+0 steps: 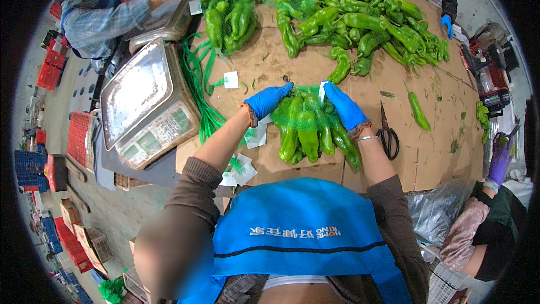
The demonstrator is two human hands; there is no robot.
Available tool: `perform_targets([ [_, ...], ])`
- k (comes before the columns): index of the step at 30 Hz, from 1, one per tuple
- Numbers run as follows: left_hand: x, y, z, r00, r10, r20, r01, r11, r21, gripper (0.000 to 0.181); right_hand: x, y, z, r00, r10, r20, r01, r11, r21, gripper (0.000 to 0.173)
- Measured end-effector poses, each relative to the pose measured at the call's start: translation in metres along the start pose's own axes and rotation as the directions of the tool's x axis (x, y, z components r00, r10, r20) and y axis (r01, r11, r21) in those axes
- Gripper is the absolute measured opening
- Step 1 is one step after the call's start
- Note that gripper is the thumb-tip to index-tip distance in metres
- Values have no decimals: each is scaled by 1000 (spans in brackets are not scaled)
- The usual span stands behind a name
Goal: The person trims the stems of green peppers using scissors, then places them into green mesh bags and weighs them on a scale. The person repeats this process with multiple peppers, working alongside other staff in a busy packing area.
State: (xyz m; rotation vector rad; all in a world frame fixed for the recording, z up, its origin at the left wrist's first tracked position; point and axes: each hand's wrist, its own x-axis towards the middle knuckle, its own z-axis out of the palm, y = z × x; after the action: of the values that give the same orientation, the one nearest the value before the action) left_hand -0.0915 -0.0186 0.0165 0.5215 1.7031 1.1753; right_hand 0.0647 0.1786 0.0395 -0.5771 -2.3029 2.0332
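A bunch of long green peppers [307, 133] lies on the cardboard-covered table in front of me, its upper part inside a green mesh net [307, 90]. My left hand [269, 100], in a blue glove, grips the net at its left edge. On the opposite side my right hand [346, 107], gloved the same way, holds the net with a small white label [322, 90] by the thumb. The pepper tips stick out below the net toward me. Black-handled scissors [387, 133] rest just right of my right wrist, blades pointing away.
A scale [156, 135] with a metal pan stands left, beside green net strips [204, 112] and white labels [242, 169]. Beyond lie a large pepper pile [358, 17] and a netted bunch [232, 21]. One loose pepper [417, 107] lies right. Co-workers stand around the table.
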Motion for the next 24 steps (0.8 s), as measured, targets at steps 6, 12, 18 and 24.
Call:
perform_targets([
  [6, -18, 14, 5, 996, -3, 84, 34, 930, -366, 58, 5, 30, 1, 999, -20, -38, 30, 960, 277, 62],
  [12, -21, 6, 17, 968, 34, 250, 197, 519, -832, 66, -10, 2, 5, 977, 213, -11, -171, 813, 556, 58],
  [18, -29, -5, 22, 928, 227, 294, 190, 390, -901, 63, -20, 8, 16, 996, 94, -3, -60, 652, 756, 58],
  [24, -58, 14, 44, 864, 338, 373, 166, 508, -845, 68, -33, 27, 15, 962, -53, 268, -213, 471, 856, 58],
])
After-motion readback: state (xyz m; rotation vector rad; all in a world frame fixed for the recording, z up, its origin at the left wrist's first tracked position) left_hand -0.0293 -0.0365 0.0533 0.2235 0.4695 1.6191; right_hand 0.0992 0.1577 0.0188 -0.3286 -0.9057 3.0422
